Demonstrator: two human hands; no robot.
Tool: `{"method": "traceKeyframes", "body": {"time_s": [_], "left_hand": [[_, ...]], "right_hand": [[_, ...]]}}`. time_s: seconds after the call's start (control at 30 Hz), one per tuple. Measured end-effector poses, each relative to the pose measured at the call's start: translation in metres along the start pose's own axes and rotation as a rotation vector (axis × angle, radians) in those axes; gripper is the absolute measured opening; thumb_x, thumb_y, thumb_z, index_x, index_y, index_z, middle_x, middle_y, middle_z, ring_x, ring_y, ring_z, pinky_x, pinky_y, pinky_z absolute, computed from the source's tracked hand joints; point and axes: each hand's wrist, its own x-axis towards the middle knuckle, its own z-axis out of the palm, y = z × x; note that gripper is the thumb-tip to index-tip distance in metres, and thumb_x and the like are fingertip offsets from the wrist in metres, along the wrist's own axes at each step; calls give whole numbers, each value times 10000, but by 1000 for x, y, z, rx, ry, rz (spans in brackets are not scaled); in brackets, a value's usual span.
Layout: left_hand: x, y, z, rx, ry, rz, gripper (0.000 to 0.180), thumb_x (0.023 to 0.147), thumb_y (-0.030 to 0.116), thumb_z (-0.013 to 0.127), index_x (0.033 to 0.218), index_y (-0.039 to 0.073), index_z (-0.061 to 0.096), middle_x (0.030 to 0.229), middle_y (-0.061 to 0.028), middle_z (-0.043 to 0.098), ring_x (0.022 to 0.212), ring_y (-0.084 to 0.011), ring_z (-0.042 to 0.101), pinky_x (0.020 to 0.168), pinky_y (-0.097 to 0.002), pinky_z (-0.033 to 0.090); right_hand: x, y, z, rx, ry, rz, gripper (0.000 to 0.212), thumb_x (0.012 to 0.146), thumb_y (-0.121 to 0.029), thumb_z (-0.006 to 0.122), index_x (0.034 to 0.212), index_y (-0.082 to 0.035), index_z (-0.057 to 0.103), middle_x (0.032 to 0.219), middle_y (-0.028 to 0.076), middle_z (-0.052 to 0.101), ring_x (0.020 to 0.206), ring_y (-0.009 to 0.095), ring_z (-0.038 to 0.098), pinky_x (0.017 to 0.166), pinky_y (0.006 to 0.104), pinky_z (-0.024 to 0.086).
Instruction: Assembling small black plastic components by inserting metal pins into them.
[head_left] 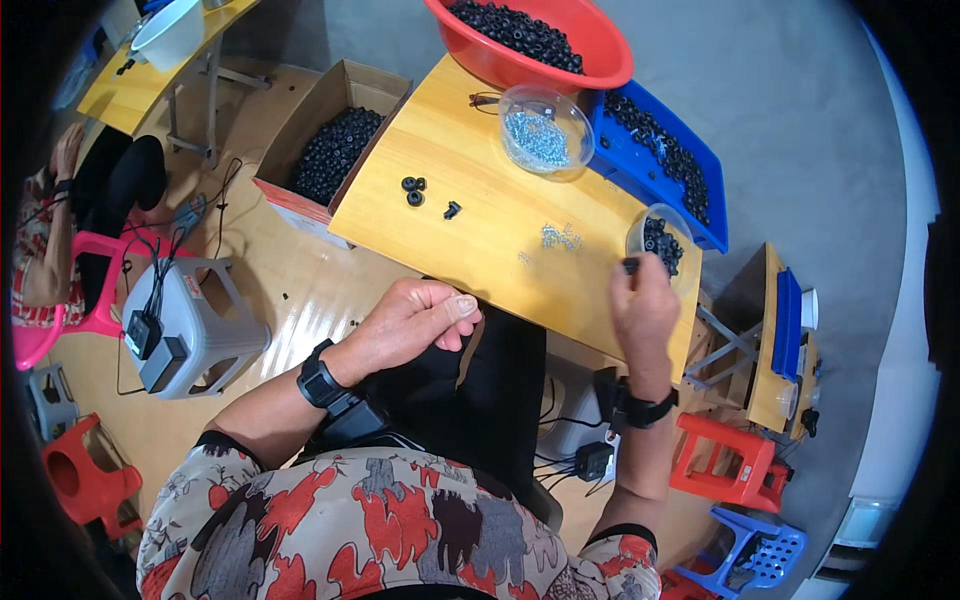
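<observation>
My left hand [428, 314] is held just off the table's near edge, thumb pressed against curled fingers. Whatever lies in that pinch, if anything, is hidden. At the table's right end, my right hand [645, 300] has a small black round part [631, 265] at its fingertips. Right beside it stands a clear tub [640, 225] containing black ring-shaped parts [661, 243]. A small heap of silvery screws [562, 237] lies on the yellow table [430, 130] between the hands. Farther left on the tabletop are a few loose black parts [414, 198] and another small black piece [453, 209].
Along the far side are a red basin [610, 75] of black parts, a clear bowl [575, 160] of silvery screws and a blue tray [715, 165]. Left of the table, a cardboard box [280, 155] holds black parts. A seated person [50, 250] and a grey stool [200, 300] are farther left.
</observation>
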Motion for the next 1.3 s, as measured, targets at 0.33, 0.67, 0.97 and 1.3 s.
{"method": "traceKeyframes", "body": {"time_s": [0.33,0.67,0.97,1.3], "left_hand": [[1,1,0,17,23,2,310,954,271,552,853,-7,646,740,-18,613,615,-64,569,573,-200,485],[-2,7,0,143,-32,38,328,956,279,545,833,-6,651,726,-29,629,624,-81,586,586,-213,478],[-2,5,-2,347,-86,155,349,935,243,571,690,-4,602,562,-36,557,522,-93,536,517,-258,434],[-1,1,-3,487,-58,337,272,899,200,608,734,-15,616,583,-124,568,508,-213,550,528,-311,443]], "right_hand": [[25,22,-10,-94,-59,191,243,833,-200,646,1041,-82,604,784,136,636,730,286,647,640,385,492],[41,-74,72,328,-302,-258,192,798,-150,673,972,-94,615,891,103,624,770,288,627,652,378,504],[74,-122,102,423,-308,-462,201,768,-168,688,944,-90,631,834,83,605,748,286,624,623,375,502],[66,-123,122,332,-142,-618,162,714,-122,684,843,-83,594,776,75,576,725,262,608,603,363,496]]}}
